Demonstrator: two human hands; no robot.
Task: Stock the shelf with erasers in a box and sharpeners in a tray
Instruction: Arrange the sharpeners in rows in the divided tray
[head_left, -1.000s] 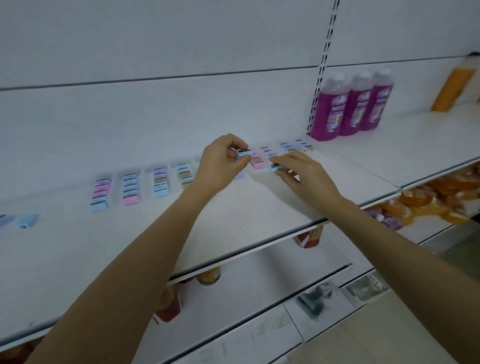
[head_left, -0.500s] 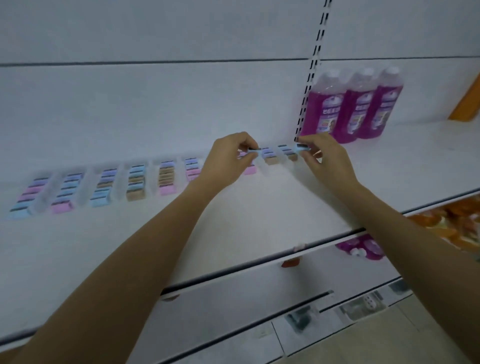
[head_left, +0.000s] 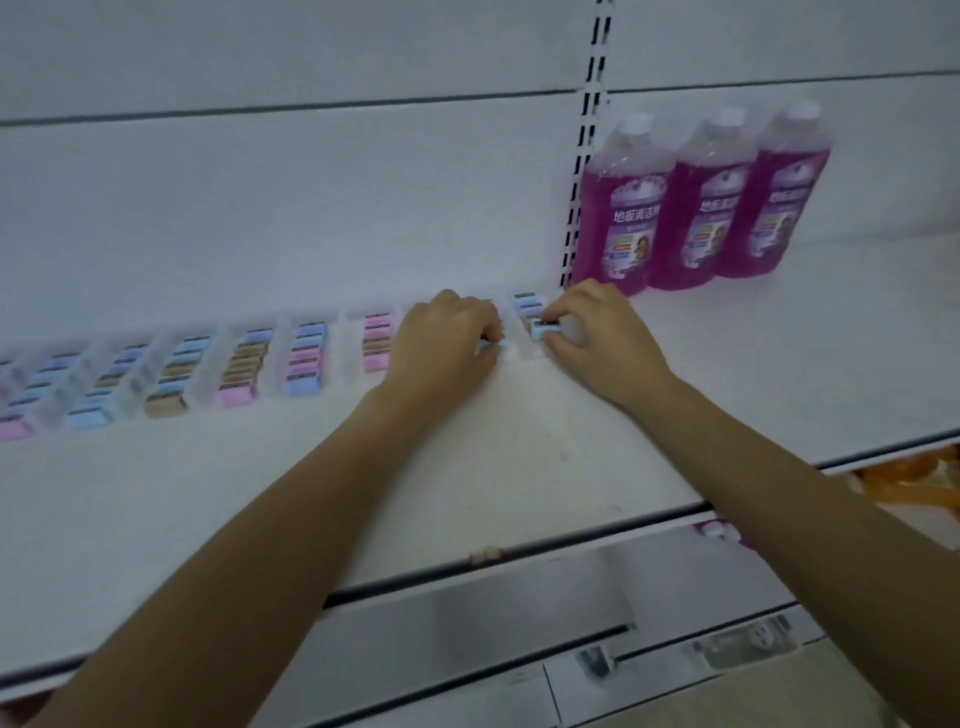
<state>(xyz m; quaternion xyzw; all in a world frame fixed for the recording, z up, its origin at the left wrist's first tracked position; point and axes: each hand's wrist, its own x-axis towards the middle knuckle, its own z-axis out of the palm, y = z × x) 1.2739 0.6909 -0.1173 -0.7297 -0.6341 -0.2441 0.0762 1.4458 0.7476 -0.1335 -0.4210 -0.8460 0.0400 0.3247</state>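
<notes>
While both the left hand (head_left: 447, 345) and right hand (head_left: 597, 338) pinch-grip what look like blue sharpeners (head_left: 545, 328) just left of the purple bottles (head_left: 623, 208), a sloppy drop could topple the stocked rows (head_left: 306, 358).

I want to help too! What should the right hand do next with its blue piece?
Probably set it down and let go: the right hand pinches the blue piece at the front end of the last row on the shelf.

Dim, flat, bluish light with faint shadows; the whole frame is soft, edges bowed by wide-angle distortion.
</notes>
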